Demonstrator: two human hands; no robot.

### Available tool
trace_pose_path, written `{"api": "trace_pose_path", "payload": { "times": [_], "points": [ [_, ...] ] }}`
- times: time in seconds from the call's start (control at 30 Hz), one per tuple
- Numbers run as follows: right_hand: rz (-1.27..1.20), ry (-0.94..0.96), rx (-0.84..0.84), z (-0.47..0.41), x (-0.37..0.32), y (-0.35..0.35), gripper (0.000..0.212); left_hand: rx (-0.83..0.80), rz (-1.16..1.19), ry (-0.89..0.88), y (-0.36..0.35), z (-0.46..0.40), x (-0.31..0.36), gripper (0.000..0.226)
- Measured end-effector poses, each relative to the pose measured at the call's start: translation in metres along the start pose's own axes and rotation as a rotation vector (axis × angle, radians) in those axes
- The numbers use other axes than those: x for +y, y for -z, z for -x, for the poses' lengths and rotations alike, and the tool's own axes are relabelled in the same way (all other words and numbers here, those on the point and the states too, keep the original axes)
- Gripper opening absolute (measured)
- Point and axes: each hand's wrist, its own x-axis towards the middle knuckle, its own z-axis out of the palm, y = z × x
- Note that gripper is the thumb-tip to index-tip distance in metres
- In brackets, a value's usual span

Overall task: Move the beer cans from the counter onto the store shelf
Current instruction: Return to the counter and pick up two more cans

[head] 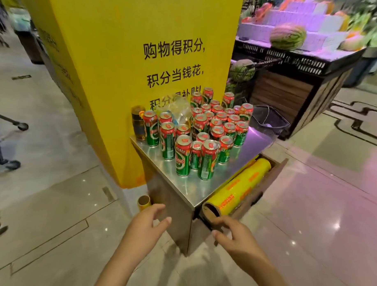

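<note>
Several green and red beer cans (pixel 207 159) stand upright on a small steel counter (pixel 185 188) in front of a yellow pillar. Some cans at the back are stacked higher. My left hand (pixel 146 222) reaches forward below the counter's near corner, fingers relaxed and holding nothing. My right hand (pixel 235 232) is just right of that corner, fingers loosely curled, empty, close to the end of a yellow film roll. Both hands are short of the cans. No store shelf for the cans shows.
A yellow cling-film roll (pixel 238 188) lies in a holder on the counter's right side. A dark bottle (pixel 138 125) stands at the counter's back left. A produce stand with watermelons (pixel 287 35) is at the right; a cart wheel (pixel 22 126) at the left.
</note>
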Motion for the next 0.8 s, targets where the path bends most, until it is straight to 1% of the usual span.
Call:
{"api": "trace_pose_path", "payload": {
  "times": [0.1,0.17,0.3,0.37,0.43,0.5,0.53,0.67,0.8],
  "points": [
    [-0.087,-0.117,-0.003,-0.037,0.015,0.015,0.014,-0.04,0.016,-0.024,-0.008,-0.043,0.016,0.041],
    [-0.097,-0.176,0.01,-0.064,0.024,0.023,0.015,-0.052,0.043,-0.008,-0.013,-0.068,0.024,0.04],
    [-0.156,-0.197,0.051,-0.118,0.033,0.034,0.03,-0.077,0.119,0.055,-0.018,-0.112,0.031,0.035],
    [-0.168,-0.186,0.059,-0.144,0.028,0.039,0.045,-0.079,0.144,0.106,-0.017,-0.133,0.032,0.037],
    [-0.183,-0.16,0.049,-0.168,0.021,0.043,0.062,-0.081,0.158,0.149,-0.014,-0.153,0.029,0.044],
    [-0.212,-0.137,0.05,-0.19,0.015,0.045,0.074,-0.076,0.133,0.167,-0.011,-0.171,0.026,0.052],
    [-0.237,-0.128,0.058,-0.199,0.013,0.045,0.077,-0.071,0.122,0.173,-0.01,-0.179,0.024,0.055],
    [-0.292,-0.043,0.119,-0.229,0.007,0.046,0.075,-0.042,0.136,0.182,-0.013,-0.208,0.024,0.073],
    [-0.359,-0.044,0.1,-0.245,0.006,0.039,0.081,-0.019,0.205,0.18,-0.023,-0.235,0.031,0.095]
  ]
}}
